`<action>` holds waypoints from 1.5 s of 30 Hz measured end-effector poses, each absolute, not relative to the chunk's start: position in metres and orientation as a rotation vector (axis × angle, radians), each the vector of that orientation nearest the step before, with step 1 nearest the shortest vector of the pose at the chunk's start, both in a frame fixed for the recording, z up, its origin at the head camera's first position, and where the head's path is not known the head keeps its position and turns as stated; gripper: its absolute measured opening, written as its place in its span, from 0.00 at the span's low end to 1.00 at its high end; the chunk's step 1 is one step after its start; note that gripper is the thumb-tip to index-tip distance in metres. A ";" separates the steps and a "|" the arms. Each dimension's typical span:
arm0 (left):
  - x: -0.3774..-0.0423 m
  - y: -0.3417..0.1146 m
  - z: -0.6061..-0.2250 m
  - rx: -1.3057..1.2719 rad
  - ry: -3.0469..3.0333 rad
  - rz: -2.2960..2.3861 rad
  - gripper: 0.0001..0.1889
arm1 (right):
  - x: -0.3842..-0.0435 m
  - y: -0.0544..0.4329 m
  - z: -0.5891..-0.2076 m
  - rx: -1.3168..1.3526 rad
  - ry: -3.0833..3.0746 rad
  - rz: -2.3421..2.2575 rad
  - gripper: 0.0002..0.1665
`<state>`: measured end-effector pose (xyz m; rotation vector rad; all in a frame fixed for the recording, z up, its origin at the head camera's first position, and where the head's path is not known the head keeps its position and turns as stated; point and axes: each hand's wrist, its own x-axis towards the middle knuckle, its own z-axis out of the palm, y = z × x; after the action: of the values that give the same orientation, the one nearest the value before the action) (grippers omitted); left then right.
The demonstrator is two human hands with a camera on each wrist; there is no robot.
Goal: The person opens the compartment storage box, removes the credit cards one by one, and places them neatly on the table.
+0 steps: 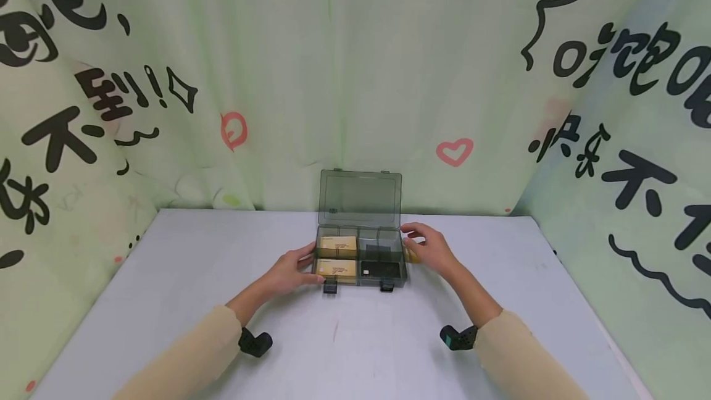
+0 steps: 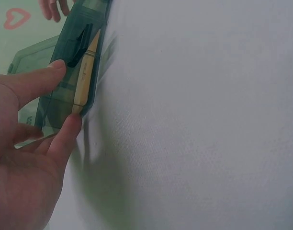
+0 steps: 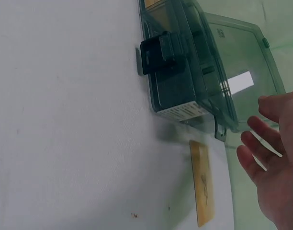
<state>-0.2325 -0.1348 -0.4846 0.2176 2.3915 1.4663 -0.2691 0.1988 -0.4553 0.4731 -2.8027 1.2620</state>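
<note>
A grey translucent compartment box [image 1: 358, 284] stands on the table with its lid [image 1: 360, 197] raised at the back. Two yellow small boxes [image 1: 337, 268] lie in its left compartments, and a black item [image 1: 380, 270] fills the front right one. My left hand [image 1: 291, 271] holds the box by its left side, thumb at the front and fingertips along the wall [image 2: 34, 139]. By the right wall is my right hand [image 1: 430, 247], its fingers loosely bent with nothing between them [image 3: 280, 148]. A yellow flat box [image 3: 202, 184] lies on the table beside the compartment box, partly behind the right hand in the head view.
Two dark latches [image 1: 330, 286] hang at the compartment box's front. A white table [image 1: 222, 245] spreads around it, with a pale green printed curtain [image 1: 344, 79] behind its back edge and along both sides. Each wrist wears a black camera [image 1: 255, 343].
</note>
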 end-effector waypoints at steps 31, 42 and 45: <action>-0.231 -0.133 -0.488 0.215 2.406 1.525 0.50 | -0.273 0.141 -0.459 0.530 -2.879 1.326 0.20; -0.233 -0.134 -0.489 0.217 2.410 1.521 0.50 | -0.279 0.129 -0.463 0.547 -2.919 1.279 0.21; -0.233 -0.133 -0.489 0.223 2.419 1.514 0.50 | -0.280 0.127 -0.464 0.571 -2.925 1.289 0.20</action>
<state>-0.2329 -0.1335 -0.4887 0.2226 2.4195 1.5139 -0.2804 0.1265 -0.4642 0.5706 -2.9248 1.2891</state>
